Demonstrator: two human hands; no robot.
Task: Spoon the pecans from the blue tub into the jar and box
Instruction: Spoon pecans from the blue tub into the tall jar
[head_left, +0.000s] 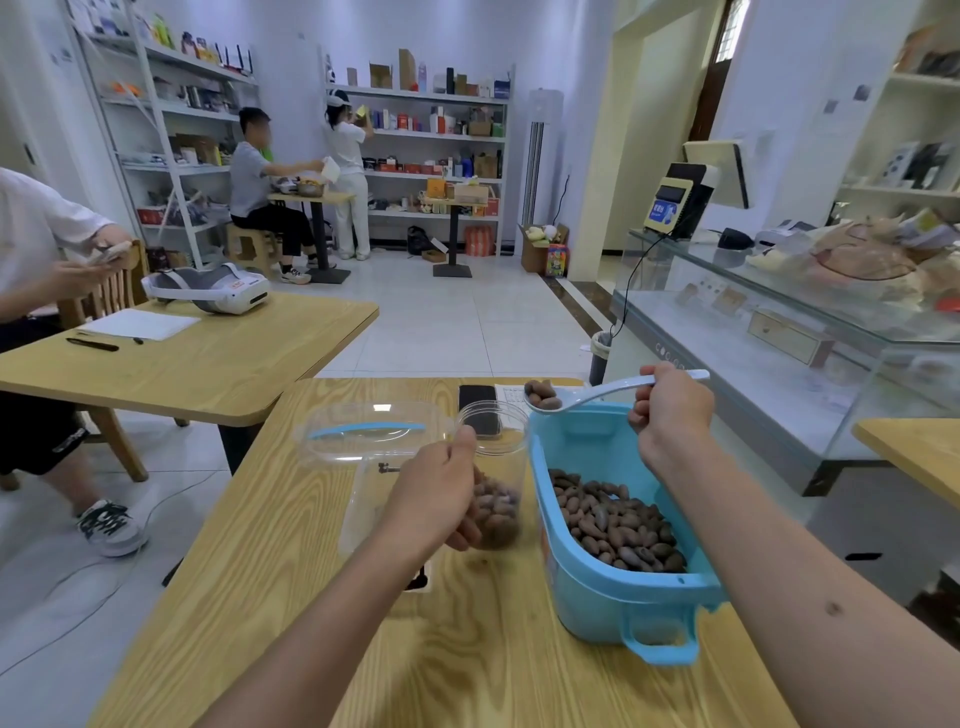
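Fingers of the right hand (672, 410) curl round the end of the spoon (582, 395), which carries a few pecans (541, 394) level above the far rim of the blue tub (597, 582), just beside the mouth of the jar (496, 467). Left hand (441, 499) grips the jar's side, thumb up near the rim. Thin clear plastic like this probably tips easily, so holding it low and firmly seems wise. Loose, hard nuts will likely roll off a tilted spoon. Beside the jar, the clear box (363, 431) looks empty.
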